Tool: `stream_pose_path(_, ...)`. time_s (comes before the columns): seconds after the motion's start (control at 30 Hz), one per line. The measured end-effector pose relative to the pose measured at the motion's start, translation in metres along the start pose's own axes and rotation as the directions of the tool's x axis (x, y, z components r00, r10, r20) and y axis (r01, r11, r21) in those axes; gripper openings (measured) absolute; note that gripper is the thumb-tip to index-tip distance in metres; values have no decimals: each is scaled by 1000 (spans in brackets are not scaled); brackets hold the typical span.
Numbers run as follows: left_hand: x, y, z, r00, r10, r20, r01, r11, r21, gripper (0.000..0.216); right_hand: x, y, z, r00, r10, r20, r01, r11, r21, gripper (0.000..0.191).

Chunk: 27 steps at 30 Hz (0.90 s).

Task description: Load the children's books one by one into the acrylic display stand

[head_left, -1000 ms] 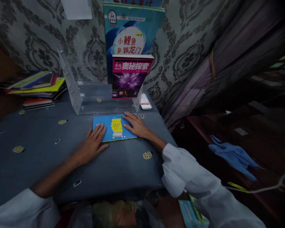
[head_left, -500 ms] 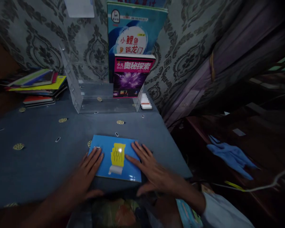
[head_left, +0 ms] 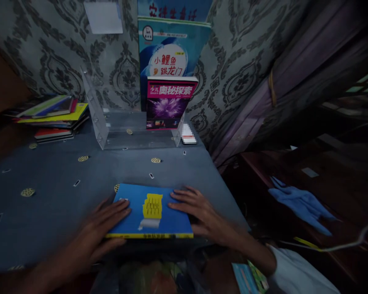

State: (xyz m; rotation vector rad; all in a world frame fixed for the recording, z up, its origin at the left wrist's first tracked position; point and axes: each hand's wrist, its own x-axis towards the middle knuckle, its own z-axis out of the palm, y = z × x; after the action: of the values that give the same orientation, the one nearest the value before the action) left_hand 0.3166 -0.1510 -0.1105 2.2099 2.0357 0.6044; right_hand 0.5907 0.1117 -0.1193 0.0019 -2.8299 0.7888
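Observation:
A thin blue book [head_left: 165, 214] with a yellow patch on its cover lies at the near edge of the grey-blue table [head_left: 64, 192], its yellow spine toward me. My left hand [head_left: 102, 226] grips its left side, fingers on the cover and thumb under the near edge. My right hand [head_left: 204, 214] holds its right side the same way, fingers spread over the cover. The near edge of the book looks slightly raised off the cloth.
A clear acrylic book stand [head_left: 122, 122] at the back holds a magenta book [head_left: 168, 102] and a tall teal book [head_left: 171, 49] against the wallpaper. A stack of books [head_left: 53, 118] lies back left. A dark curtain and a blue cloth [head_left: 300, 202] are to the right.
Both hands have slid the blue book from in front of the stand toward me to the table's near edge; its near edge now lifts a little.

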Motion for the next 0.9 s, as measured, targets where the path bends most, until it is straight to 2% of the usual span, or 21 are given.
stream_pose_path(0.1,29,-10,-17,983,-159,-89,133,959,-249,44,26,10,-8,983,137,-121,-104,965,243,52)
stream_pose_path(0.17,59,-17,-28,953,-277,-124,198,877,-437,44,47,18,-7,936,300,-184,-215,900,379,49)
stream_pose_path(0.23,92,-27,-32,901,-398,-170,239,785,-572,49,67,28,-3,881,397,-255,-243,845,476,44)
stream_pose_path(0.33,132,-51,-22,792,-542,-282,229,691,-686,47,90,48,7,841,434,-322,-170,778,605,42)
stream_pose_path(0.4,147,-71,-6,742,-600,-300,234,651,-722,50,101,60,13,821,470,-323,-186,756,627,48)
stream_pose_path(0.47,154,-90,10,760,-559,-332,328,771,-547,49,107,69,16,781,502,-372,-284,816,504,52)
stream_pose_path(0.53,153,-104,22,795,-473,-379,407,880,-245,47,110,74,18,747,470,-471,-392,883,259,53)
stream_pose_path(0.57,152,-109,27,816,-433,-383,424,899,-112,44,111,75,18,747,435,-502,-427,894,139,51)
stream_pose_path(0.63,149,-114,31,853,-392,-344,430,902,40,37,111,76,18,775,380,-505,-451,893,-20,43)
stream_pose_path(0.73,146,-115,31,880,-390,-270,429,897,106,34,110,77,18,814,355,-461,-446,889,-103,33)
stream_pose_path(0.9,145,-112,30,882,-407,-238,442,889,118,40,109,72,18,833,342,-434,-437,889,-139,33)
